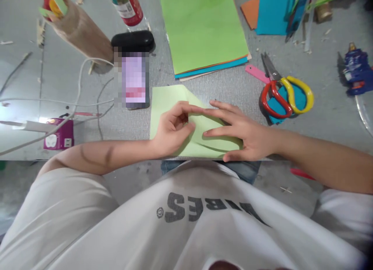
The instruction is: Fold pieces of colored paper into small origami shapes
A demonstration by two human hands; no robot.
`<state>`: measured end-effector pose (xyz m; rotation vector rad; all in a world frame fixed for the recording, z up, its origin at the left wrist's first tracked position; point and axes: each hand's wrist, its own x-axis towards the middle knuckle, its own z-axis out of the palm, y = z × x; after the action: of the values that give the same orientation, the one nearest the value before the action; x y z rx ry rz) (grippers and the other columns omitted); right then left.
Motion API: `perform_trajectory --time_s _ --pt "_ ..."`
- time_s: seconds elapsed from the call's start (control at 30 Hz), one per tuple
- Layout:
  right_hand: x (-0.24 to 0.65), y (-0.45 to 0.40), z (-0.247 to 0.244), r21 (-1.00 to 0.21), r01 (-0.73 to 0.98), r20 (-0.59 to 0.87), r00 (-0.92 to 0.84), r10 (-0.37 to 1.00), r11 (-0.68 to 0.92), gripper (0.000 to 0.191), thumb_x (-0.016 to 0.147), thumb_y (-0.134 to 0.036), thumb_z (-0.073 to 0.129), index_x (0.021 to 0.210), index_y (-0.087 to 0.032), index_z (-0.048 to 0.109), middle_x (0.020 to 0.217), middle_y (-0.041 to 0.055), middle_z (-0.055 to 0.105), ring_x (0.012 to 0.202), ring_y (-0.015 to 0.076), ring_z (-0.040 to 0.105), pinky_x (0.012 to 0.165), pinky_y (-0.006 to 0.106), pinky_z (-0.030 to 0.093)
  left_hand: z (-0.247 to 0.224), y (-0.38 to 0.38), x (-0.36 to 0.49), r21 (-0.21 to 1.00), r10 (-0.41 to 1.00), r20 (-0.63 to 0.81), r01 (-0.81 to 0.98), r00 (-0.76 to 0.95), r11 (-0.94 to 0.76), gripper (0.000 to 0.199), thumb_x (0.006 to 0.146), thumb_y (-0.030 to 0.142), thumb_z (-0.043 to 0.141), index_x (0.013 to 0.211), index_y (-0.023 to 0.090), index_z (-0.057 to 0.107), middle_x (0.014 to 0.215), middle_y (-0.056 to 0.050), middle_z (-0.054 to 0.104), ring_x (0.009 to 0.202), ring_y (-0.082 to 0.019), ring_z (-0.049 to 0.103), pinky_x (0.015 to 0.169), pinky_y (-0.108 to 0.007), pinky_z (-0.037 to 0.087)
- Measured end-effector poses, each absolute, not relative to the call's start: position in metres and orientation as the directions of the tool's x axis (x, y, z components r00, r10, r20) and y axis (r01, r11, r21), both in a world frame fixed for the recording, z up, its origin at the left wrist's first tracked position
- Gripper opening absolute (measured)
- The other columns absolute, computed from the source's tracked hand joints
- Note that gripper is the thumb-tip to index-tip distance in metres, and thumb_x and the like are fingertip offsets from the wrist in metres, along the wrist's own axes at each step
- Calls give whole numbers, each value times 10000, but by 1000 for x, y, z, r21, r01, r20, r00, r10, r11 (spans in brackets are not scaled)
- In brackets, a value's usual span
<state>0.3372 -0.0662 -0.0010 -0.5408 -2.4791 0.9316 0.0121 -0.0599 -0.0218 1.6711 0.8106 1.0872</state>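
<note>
A light green sheet of paper [166, 97] lies at the table's front edge, with one corner folded over at a slant. My left hand [173, 130] rests on its left part. The index finger stretches along the fold and the thumb lies apart from it on the paper, while the other fingers curl under. Fingers spread, my right hand [240, 128] presses flat on the folded part at the right. The two index fingertips meet near the slanted fold. Below the right hand the paper's layer bows up slightly.
Behind the sheet lies a stack of coloured paper [206, 33]. Scissors [284, 89] and a glue gun [358, 70] are to the right. At the left are a phone [134, 79], a black case [133, 40], a bottle [126, 7], a brown cylinder [81, 33] and white cables [77, 91].
</note>
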Motion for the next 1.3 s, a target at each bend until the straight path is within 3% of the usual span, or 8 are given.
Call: perform_trajectory --time_s 0.13,0.23,0.37,0.5,0.67,0.9,1.13,1.3 --pt "334 -63 -12 -671 208 271 -824 497 712 687 1127 -626 939 1756 -396 785 2079 115 482 1981 515 332 1557 814 366 -5 -60 11 838 832 279 301 480 -454 155 1007 283 839 1161 295 840 1092 -24 888 1026 -276 793 1160 -606 579" --pt "334 -61 -16 -689 188 302 -803 514 699 806 1111 -622 960 1846 -423 697 2042 141 523 1918 490 461 1540 785 413 3 -47 9 738 849 196 497 491 -457 80 944 276 875 974 275 801 933 -1 822 1037 -299 770 1337 -710 461" --pt "334 -64 -9 -728 344 203 -718 665 593 1155 974 -788 1022 1961 -464 518 2065 149 454 1889 541 476 1509 830 439 -2 -30 7 859 882 148 383 448 -338 88 967 293 843 987 267 761 1005 -20 827 956 -252 739 1092 -541 625" --pt "328 -77 1 -658 532 47 -678 734 534 1417 790 -808 1086 1995 -494 407 2108 138 365 1894 640 408 1450 946 406 -14 -23 3 908 898 223 255 380 -333 149 1023 353 872 1061 287 744 1091 -42 838 1025 -254 746 1006 -488 648" --pt "325 -81 8 -593 607 16 -648 761 529 1172 904 -652 985 1950 -487 484 2087 105 435 1829 627 509 1423 901 444 -15 -16 1 892 902 240 285 358 -350 226 1091 479 873 1134 304 738 1140 -52 821 1095 -278 748 1034 -511 648" --pt "333 -62 23 -568 663 4 -591 807 488 812 979 -569 869 1765 -399 755 1872 113 708 1665 594 684 1386 852 514 -14 -19 2 786 846 213 429 489 -446 305 896 271 917 1173 302 793 1115 -36 820 1123 -325 745 1329 -676 509" --pt "336 -58 22 -565 638 7 -630 777 523 786 992 -681 900 1733 -448 781 1808 69 753 1635 569 682 1398 850 526 -11 -20 2 817 786 152 371 599 -441 222 896 333 929 1081 290 814 1059 -29 867 1031 -317 784 1365 -737 470" --pt "345 -47 15 -629 573 -19 -687 727 526 831 1008 -733 896 1785 -481 745 1845 50 723 1710 585 611 1475 887 424 -10 -14 -2 837 700 146 291 698 -465 310 884 501 1041 999 303 833 915 -16 834 927 -301 763 1392 -799 398"
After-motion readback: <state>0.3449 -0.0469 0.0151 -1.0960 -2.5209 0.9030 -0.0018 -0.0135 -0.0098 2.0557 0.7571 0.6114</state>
